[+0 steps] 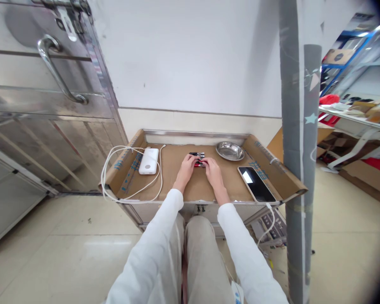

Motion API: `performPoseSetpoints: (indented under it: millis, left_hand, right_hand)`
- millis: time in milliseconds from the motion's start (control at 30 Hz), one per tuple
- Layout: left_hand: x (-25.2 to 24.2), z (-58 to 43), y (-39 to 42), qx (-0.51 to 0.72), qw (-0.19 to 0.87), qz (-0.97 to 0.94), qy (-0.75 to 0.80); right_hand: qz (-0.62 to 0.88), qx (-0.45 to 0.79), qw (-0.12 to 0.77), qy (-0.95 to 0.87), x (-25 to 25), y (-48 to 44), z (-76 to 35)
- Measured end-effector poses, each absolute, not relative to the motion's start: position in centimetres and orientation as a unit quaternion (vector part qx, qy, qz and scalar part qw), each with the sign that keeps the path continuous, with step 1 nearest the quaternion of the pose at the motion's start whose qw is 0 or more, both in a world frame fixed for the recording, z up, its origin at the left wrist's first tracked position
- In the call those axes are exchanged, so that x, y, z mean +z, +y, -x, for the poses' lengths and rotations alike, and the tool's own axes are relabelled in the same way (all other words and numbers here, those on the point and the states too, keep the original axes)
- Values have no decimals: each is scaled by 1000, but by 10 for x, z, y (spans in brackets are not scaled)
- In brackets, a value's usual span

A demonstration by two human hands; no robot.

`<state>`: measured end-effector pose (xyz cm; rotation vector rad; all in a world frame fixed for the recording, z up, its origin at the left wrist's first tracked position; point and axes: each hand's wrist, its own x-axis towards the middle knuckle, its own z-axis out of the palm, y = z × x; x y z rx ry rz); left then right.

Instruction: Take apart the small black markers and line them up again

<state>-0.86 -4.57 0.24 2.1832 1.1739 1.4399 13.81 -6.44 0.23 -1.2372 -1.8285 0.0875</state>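
Note:
In the head view, several small slim stick-shaped pieces, dark with silvery ends (196,154), lie side by side on the brown cardboard lining (171,154). A red one (199,164) is nearest to me. What kind they are is too small to tell. My left hand (187,167) closes its fingertips at the left end of the row. At the opposite end my right hand (213,171) is bent inward, thumb and fingers pinched on the same pieces. Fingers partly cover the red piece and those beside it.
A white power bank (148,161) with a looped white cable (161,177) lies left. Right of my hands are a round metal dish (230,151) and a phone (256,184). Raised cardboard sides border the tabletop. A wrapped grey post (299,169) stands close at right.

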Motion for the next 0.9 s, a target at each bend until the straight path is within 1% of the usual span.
performPoseSetpoints:
  millis: [200, 433, 667, 800, 900]
  left_hand:
    - [8, 8, -49, 503, 152, -753, 396]
    - [6, 7, -48, 485, 183, -769, 373]
    - [4, 6, -48, 492, 218, -749, 387]
    - [6, 8, -50, 493, 201, -737, 417]
    - [6, 8, -50, 458, 162, -760, 432]
  right_hand:
    - [503, 49, 460, -730, -2, -62, -139]
    - [505, 44, 428, -748, -5, -58, -139]
    - [496, 51, 404, -766, 0, -60, -137]
    - [522, 27, 413, -746, 1, -62, -137]
    - [552, -11, 423, -719, 2, -64, -138]
